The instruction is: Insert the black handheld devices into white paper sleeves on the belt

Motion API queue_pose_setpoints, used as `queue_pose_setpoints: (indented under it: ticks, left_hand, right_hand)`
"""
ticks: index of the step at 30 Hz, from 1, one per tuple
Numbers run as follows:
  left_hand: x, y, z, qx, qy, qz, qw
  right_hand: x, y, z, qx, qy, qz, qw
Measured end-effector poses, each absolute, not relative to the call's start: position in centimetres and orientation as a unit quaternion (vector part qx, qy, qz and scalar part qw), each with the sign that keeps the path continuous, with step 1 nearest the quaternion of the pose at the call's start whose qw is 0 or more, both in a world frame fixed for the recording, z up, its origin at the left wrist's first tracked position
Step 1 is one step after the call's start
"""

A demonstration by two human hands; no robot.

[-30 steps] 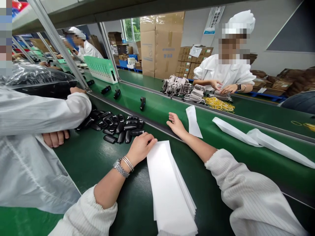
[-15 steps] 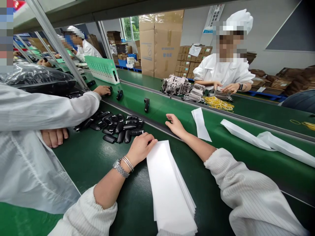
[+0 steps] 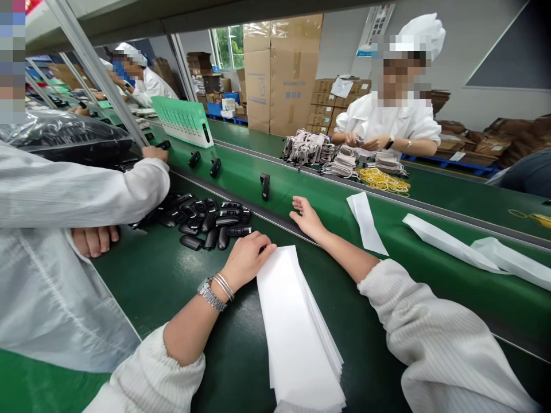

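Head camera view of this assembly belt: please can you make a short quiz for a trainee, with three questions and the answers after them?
1. Which of the person's hands wears the metal wristwatch, left or right?
2. True or false: the person's right hand is holding a black key fob.
3. What lies in the heap just beyond the person's left hand?
A) yellow rubber bands
B) black key fobs
C) cardboard boxes

Key:
1. Left
2. False: the hand is open and empty.
3. B
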State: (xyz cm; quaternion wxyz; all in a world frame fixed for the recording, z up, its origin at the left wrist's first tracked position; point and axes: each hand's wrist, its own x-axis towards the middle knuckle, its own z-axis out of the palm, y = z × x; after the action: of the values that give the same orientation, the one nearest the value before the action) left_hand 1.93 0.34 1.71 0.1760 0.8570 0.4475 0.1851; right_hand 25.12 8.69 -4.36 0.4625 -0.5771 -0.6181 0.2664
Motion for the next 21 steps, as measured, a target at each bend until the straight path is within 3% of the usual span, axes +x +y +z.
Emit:
queue_pose_setpoints:
  ticks: [21]
  left_hand:
    - [1.97,-0.12,1.51,0.861,0.441,0.182,0.175]
  right_hand:
    - [25.02,8.12,-4.17,-0.573,-0.632,0.264,0.449]
